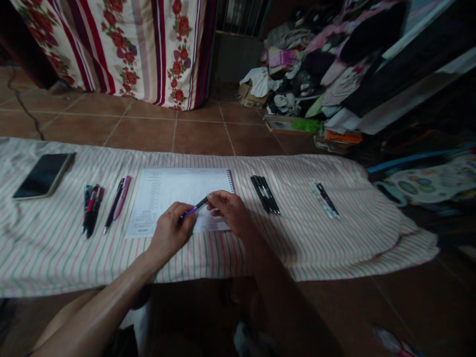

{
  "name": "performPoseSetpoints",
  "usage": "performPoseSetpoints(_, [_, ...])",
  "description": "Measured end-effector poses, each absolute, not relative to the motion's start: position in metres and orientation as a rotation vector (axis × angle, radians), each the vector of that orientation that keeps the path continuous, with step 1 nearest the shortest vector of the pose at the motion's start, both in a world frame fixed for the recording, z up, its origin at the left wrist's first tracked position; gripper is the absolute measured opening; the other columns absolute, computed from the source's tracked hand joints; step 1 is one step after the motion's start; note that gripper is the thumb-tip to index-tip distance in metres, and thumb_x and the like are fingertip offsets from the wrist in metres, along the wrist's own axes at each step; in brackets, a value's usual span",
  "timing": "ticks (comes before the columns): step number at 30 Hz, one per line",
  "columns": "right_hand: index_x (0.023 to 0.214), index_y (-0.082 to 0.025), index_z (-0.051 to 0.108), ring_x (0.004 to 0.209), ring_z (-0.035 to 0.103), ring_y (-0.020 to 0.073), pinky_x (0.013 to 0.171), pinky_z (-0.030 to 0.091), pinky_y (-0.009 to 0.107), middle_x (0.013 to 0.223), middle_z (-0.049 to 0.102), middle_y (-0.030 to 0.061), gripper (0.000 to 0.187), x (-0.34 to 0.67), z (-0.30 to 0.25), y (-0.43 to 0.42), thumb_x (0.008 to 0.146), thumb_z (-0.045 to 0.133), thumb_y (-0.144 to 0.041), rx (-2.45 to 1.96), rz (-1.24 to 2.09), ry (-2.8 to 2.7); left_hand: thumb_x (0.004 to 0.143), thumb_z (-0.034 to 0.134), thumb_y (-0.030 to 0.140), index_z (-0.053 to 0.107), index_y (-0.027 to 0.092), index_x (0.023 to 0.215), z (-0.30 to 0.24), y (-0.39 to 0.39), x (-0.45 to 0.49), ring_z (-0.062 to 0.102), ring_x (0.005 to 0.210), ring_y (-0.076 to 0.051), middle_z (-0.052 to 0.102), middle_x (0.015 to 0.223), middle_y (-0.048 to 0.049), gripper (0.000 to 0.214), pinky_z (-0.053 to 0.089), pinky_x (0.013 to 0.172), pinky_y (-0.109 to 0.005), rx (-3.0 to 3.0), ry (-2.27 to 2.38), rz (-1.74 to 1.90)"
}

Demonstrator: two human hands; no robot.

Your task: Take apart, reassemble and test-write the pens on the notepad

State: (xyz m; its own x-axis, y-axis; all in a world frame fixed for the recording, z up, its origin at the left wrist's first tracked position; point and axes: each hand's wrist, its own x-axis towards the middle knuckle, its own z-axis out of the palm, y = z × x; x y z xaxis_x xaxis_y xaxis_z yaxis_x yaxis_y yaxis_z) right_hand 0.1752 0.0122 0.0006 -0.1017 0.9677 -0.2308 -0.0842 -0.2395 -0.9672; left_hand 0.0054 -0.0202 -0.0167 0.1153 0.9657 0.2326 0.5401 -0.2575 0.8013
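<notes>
A purple and black pen [193, 210] is held between my two hands above a spiral notebook [178, 183]. My left hand [174, 225] is closed around its purple end. My right hand [227, 208] pinches the dark end with thumb and fingers. Printed text runs down the left side of the notebook page, and the spiral binding is at its upper right. To the left of the notebook lie a pink pen [122, 198] and a black pen [113, 206] side by side. Several black pens [265, 194] lie just right of it.
A phone [43, 176] rests at the far left of the striped cloth [297, 248], with a group of pens [91, 208] nearer the notebook. A slim patterned pack [325, 201] lies at the right. Beyond are a floral curtain [148, 49] and piled clothes [297, 64] on the tiled floor.
</notes>
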Motion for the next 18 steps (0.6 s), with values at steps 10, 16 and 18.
performPoseSetpoints(10, [0.090,-0.020,0.068,0.073,0.065,0.0141,0.058,0.048,0.024,0.082,0.071,0.0044,0.036,0.1731,-0.0025,0.0129,0.064,0.075,-0.044,-1.239,1.585,-0.957,0.073,0.066,0.043,0.062,0.015,0.086,-0.0232,-0.0186,0.0105,0.046,0.044,-0.008,0.059,0.058,0.0015,0.031,0.035,0.044,-0.022,1.069,1.238,1.000])
performPoseSetpoints(16, [0.086,-0.020,0.071,0.070,0.061,0.0117,0.055,0.041,0.021,0.080,0.069,0.0018,0.028,0.1692,0.0006,0.0128,0.062,0.074,-0.035,-1.244,1.614,-0.976,0.074,0.064,0.047,0.061,0.014,0.089,-0.0200,-0.0195,0.0109,0.047,0.042,-0.008,0.064,0.059,-0.0021,0.037,0.036,0.044,-0.023,1.059,1.183,0.972])
performPoseSetpoints(18, [0.087,-0.020,0.072,0.067,0.058,0.0109,0.052,0.037,0.020,0.074,0.066,0.0008,0.027,0.1685,0.0011,0.0123,0.064,0.073,-0.034,-1.237,1.625,-1.001,0.075,0.064,0.047,0.061,0.013,0.089,-0.0174,-0.0199,0.0112,0.046,0.041,-0.008,0.064,0.057,-0.0021,0.036,0.036,0.044,-0.022,1.058,1.177,0.960])
